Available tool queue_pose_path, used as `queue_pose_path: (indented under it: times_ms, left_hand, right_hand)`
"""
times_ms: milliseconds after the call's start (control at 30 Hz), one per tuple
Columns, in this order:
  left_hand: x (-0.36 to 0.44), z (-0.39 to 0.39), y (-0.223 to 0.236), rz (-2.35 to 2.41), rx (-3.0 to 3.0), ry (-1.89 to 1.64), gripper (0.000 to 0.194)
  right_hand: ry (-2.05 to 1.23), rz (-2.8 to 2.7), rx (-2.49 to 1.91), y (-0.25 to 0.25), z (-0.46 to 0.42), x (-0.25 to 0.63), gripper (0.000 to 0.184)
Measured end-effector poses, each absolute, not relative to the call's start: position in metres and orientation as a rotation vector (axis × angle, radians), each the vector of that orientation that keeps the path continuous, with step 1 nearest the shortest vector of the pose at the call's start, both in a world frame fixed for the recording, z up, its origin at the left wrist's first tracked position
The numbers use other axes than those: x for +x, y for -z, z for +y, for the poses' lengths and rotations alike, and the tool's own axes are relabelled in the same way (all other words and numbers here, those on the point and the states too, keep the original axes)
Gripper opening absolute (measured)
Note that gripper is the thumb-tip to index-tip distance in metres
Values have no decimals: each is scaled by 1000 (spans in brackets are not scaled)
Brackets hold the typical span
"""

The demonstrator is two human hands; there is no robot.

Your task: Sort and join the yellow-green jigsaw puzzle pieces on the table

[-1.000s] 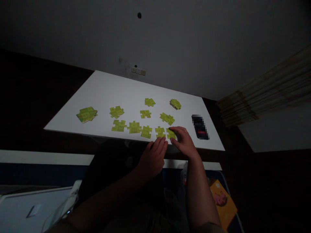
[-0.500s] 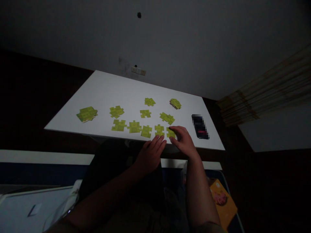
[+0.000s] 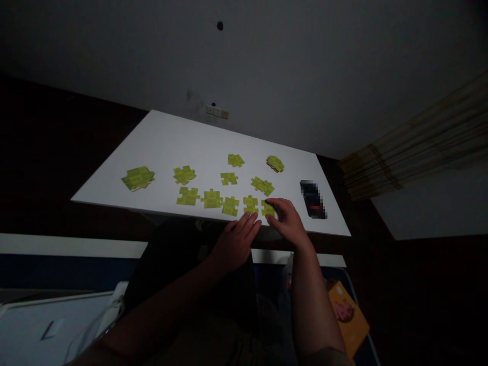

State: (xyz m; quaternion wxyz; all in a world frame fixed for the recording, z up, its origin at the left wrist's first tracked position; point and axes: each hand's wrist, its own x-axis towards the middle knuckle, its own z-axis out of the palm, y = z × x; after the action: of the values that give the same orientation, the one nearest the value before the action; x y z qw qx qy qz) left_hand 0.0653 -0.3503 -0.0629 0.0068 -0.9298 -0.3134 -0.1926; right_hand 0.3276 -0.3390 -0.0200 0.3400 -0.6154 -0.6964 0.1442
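A row of yellow-green jigsaw puzzle pieces lies along the near edge of the white table point(image 3: 114, 195). At the row's right end, my right hand point(image 3: 288, 219) has its thumb and index finger curved around a puzzle piece point(image 3: 267, 208), which lies flat. My left hand point(image 3: 238, 241) rests at the table edge with fingers stretched out. Its fingertips touch or nearly touch the lower side of the neighbouring puzzle piece point(image 3: 250, 204). A narrow gap separates these two pieces. Further left in the row are more pieces, including one puzzle piece point(image 3: 211, 199) close against its neighbours.
Behind the row lie loose puzzle pieces point(image 3: 229, 178) and an overlapping pair point(image 3: 263, 185). Stacks of pieces stand at the left point(image 3: 138, 178) and back right point(image 3: 275, 163). A blurred dark phone-like object point(image 3: 313, 199) lies right of my hand. An orange box point(image 3: 348, 317) sits below.
Both hands and the puzzle pieces keep their places; only the camera view has shifted slightly.
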Motion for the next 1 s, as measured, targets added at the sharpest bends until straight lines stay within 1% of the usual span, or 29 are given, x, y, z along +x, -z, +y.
queue_pose_path:
  times_ms: [1000]
  left_hand:
    - [62,-353,67,-967,-2906,616,72]
  right_hand:
    - [-373,-1811,-1624,17,-338,326,43]
